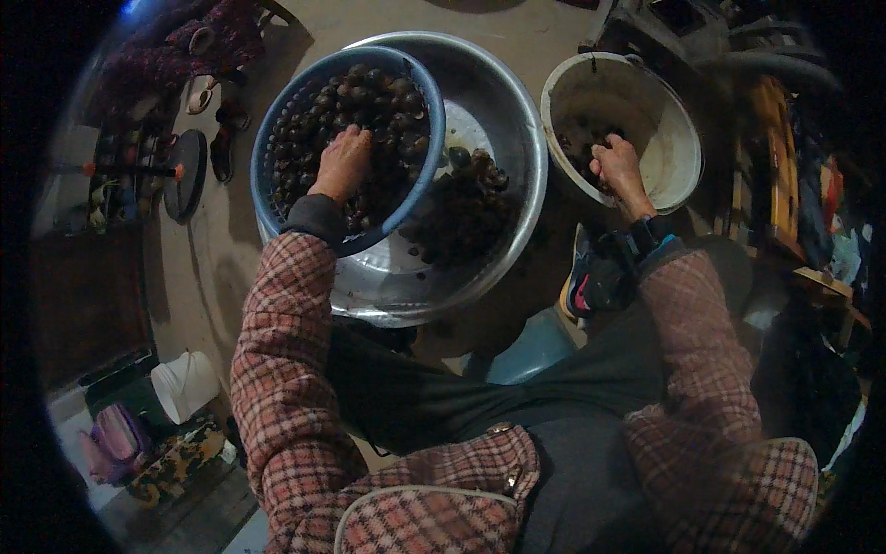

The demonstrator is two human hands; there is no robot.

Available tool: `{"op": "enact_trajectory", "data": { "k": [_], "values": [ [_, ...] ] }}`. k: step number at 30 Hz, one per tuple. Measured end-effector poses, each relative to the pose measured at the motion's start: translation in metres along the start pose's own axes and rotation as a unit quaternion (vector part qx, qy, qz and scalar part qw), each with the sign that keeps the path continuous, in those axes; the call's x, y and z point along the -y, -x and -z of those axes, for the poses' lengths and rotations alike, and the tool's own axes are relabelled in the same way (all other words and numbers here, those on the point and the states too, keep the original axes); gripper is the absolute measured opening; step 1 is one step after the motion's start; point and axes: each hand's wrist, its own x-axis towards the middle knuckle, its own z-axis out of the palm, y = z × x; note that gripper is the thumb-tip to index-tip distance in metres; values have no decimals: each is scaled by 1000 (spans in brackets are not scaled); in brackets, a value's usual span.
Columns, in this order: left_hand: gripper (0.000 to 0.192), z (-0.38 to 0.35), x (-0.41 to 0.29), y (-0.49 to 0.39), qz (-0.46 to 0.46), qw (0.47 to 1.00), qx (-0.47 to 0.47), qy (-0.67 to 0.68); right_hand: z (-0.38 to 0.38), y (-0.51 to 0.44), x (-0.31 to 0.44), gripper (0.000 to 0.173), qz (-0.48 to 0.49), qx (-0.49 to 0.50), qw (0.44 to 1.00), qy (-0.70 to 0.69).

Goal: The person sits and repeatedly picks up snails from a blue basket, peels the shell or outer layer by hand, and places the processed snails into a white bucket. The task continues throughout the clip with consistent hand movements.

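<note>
My left hand (345,163) reaches into a blue plastic basket (436,131) full of dark, round snails (360,90). Its fingertips touch the snails and are partly hidden, so whether it grips one is unclear. The basket leans over the left side of a wide metal basin (529,131), where a heap of dark snails or shells (464,215) lies in a little liquid. Over the near side of a whitish bucket (675,152) is my right hand (617,166), fingers curled. Small dark pieces (578,142) lie beneath it in the bucket; anything inside the fingers is hidden.
A blue-grey plastic object (533,350) is between my legs, near my shoe (581,277). On the left are a round dark disc (185,176) with a pole and a small white bucket (185,388). Wooden pieces (779,166) and clutter line the right side.
</note>
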Motion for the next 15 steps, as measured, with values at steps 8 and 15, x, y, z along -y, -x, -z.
{"op": "enact_trajectory", "data": {
  "k": [8, 15],
  "values": [
    [35, -5, -12, -4, 6, 1000, 20, -6, -18, 53, 64, 44, 115, 74, 989, -61],
    [31, -5, -17, -2, 35, 995, 25, 87, -30, 65, 75, 42, 154, 106, 979, -77]
  ]
}}
